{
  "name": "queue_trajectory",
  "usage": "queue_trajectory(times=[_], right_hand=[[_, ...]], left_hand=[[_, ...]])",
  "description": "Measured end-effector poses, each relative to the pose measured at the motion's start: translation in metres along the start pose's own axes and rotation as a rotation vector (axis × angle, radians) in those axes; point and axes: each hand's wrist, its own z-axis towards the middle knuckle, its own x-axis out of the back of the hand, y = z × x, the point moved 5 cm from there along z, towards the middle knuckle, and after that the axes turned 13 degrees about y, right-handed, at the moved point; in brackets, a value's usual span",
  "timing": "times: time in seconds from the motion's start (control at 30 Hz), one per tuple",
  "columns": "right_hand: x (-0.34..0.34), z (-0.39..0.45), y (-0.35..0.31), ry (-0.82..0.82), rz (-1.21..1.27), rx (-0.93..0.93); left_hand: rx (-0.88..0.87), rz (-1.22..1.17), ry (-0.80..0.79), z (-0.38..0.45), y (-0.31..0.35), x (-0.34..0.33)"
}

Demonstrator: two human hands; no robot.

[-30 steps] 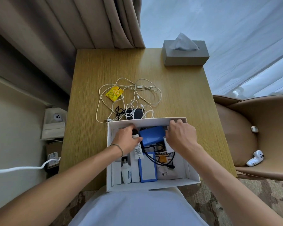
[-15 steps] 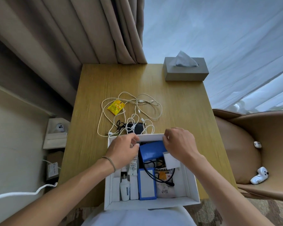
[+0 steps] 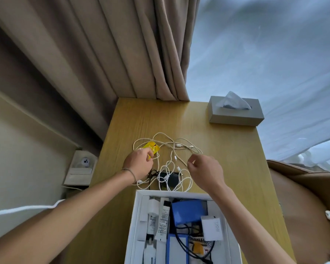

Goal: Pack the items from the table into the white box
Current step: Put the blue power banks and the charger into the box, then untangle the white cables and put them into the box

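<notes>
The white box sits at the table's near edge and holds a blue pouch, a white charger, white tubes and a black cord. Beyond it lies a tangle of white cables over a black adapter. A yellow packet rests on the tangle's left side. My left hand pinches the packet's near edge. To the right, my right hand hovers over the cables, its fingers loosely curled and apart with nothing in them.
A grey tissue box stands at the table's far right corner. Curtains hang behind the table. A tan chair with small white objects on its seat is at the right. A shelf with a white device is low on the left.
Both hands have left the box and moved forward over the cable tangle. The left hand has closed on the yellow packet. The view has tilted upward.
</notes>
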Motion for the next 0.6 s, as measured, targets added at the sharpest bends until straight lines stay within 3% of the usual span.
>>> queue_trajectory(times=[0.6], right_hand=[[-0.058,0.015,0.012,-0.219,-0.098,0.032]], left_hand=[[-0.053,0.279,-0.004,0.086,-0.035,-0.091]])
